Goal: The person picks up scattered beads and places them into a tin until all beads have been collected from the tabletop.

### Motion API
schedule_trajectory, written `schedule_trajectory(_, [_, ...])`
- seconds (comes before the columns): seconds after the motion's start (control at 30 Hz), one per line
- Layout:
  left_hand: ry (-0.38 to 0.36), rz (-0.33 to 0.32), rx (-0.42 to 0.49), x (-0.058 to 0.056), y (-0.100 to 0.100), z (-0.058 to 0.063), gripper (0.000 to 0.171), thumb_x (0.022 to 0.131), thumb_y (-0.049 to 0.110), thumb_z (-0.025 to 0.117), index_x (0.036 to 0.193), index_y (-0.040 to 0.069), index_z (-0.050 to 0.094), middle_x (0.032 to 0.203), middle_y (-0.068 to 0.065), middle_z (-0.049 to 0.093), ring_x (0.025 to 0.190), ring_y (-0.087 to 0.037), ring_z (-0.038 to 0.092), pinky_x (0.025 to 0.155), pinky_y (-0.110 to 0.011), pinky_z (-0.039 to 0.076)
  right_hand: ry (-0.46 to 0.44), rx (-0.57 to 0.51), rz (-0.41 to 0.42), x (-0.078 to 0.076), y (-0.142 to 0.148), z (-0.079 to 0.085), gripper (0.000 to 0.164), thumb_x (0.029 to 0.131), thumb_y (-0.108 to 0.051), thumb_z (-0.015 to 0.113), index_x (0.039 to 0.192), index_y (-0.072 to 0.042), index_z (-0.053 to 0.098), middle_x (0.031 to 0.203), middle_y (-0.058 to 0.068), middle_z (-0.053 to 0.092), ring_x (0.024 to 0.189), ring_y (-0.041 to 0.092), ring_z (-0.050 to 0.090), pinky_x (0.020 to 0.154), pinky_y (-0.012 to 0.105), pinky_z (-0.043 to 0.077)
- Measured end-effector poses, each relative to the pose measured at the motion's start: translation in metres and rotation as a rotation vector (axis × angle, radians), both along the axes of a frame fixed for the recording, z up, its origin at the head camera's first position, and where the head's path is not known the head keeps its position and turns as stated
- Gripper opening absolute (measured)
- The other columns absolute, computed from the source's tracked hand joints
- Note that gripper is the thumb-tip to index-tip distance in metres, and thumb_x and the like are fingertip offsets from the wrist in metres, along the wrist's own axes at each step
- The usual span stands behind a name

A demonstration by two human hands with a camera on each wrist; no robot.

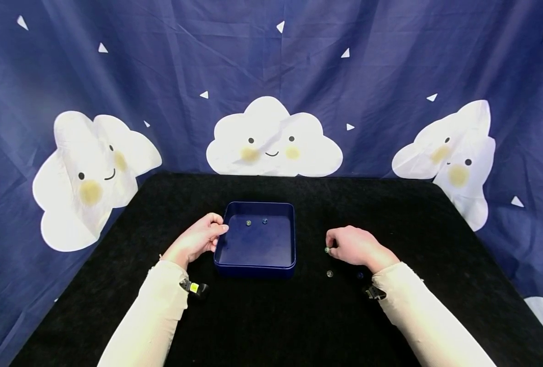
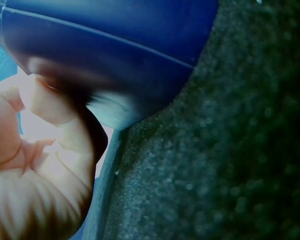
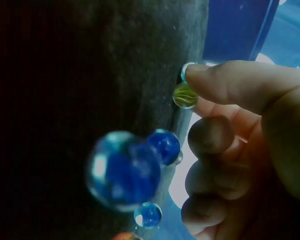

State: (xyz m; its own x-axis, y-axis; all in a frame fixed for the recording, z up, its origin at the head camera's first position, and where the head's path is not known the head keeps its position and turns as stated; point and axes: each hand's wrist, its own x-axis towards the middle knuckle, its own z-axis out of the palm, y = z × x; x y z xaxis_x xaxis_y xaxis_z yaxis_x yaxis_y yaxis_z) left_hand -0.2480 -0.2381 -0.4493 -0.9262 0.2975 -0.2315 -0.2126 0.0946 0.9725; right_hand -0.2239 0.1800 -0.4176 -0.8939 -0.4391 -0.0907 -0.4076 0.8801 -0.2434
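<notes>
My left hand point(image 1: 200, 235) grips the left wall of a square, dark blue open box point(image 1: 256, 266), thumb over the rim. Inside lie a yellowish marble point(image 1: 248, 223) and a blue marble point(image 1: 264, 220). To the right of the box, my right hand point(image 1: 355, 245) pinches a small greenish marble point(image 1: 327, 250) close over the black cloth. In the right wrist view, a yellow-green striped marble point(image 3: 185, 95) shows at the thumb tip; another pale marble is partly covered by the thumb. The left wrist view has the left fingers curled against the box's outer wall point(image 2: 120, 55).
A clear marble point(image 1: 330, 273) and a dark blue marble point(image 1: 360, 275) lie near my right wrist. The right wrist view shows more blue marbles point(image 3: 148, 215) and an orange one point(image 3: 126, 236) by the curled fingers. A blue cloud-print curtain point(image 1: 271, 61) surrounds the black-covered table point(image 1: 253, 326).
</notes>
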Motion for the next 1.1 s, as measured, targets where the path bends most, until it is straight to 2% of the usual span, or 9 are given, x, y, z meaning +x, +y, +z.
schedule_trajectory(0.3, [0.006,-0.004,0.011,0.001,0.0,0.0,0.026,0.101,0.011,0.058,0.114,0.005,0.037,0.072,0.0,0.046,0.06,-0.011,0.045,0.051,-0.023,0.045,0.063,-0.045,0.068,0.005,-0.012,0.0,0.015,0.084,-0.024,0.076,0.085,-0.03,0.063,0.08,-0.01,0.063,0.071,0.014,0.057,0.063,0.039,0.049])
schedule_trajectory(0.5, [0.002,-0.006,0.008,0.001,0.0,0.001,0.027,0.101,0.011,0.059,0.114,0.005,0.037,0.073,-0.001,0.046,0.059,-0.011,0.045,0.051,-0.023,0.045,0.09,-0.184,0.103,0.008,-0.025,0.006,0.012,0.087,-0.021,0.073,0.092,-0.028,0.065,0.065,-0.015,0.05,0.06,0.007,0.05,0.057,0.032,0.044])
schedule_trajectory(0.7, [0.001,0.0,0.01,0.002,0.0,0.002,0.027,0.1,0.011,0.06,0.114,0.005,0.037,0.073,-0.001,0.046,0.06,-0.012,0.045,0.052,-0.023,0.046,0.126,-0.289,0.116,0.011,-0.041,0.015,0.013,0.089,-0.022,0.073,0.097,-0.029,0.065,0.064,-0.016,0.05,0.057,0.003,0.049,0.057,0.029,0.044])
schedule_trajectory(0.93, [0.005,-0.002,0.004,0.001,0.0,0.002,0.027,0.101,0.011,0.06,0.114,0.005,0.037,0.072,-0.001,0.046,0.06,-0.012,0.045,0.052,-0.023,0.046,0.137,-0.307,0.161,0.016,-0.056,0.025,0.013,0.09,-0.024,0.072,0.101,-0.028,0.066,0.064,-0.017,0.049,0.058,0.003,0.049,0.059,0.028,0.045])
schedule_trajectory(1.1, [-0.002,0.001,0.001,0.002,0.001,0.005,0.027,0.101,0.012,0.06,0.114,0.005,0.037,0.072,-0.001,0.046,0.06,-0.012,0.045,0.052,-0.023,0.046,0.15,-0.302,0.196,0.018,-0.063,0.025,0.013,0.091,-0.025,0.072,0.102,-0.028,0.067,0.065,-0.018,0.048,0.06,0.003,0.049,0.06,0.027,0.045])
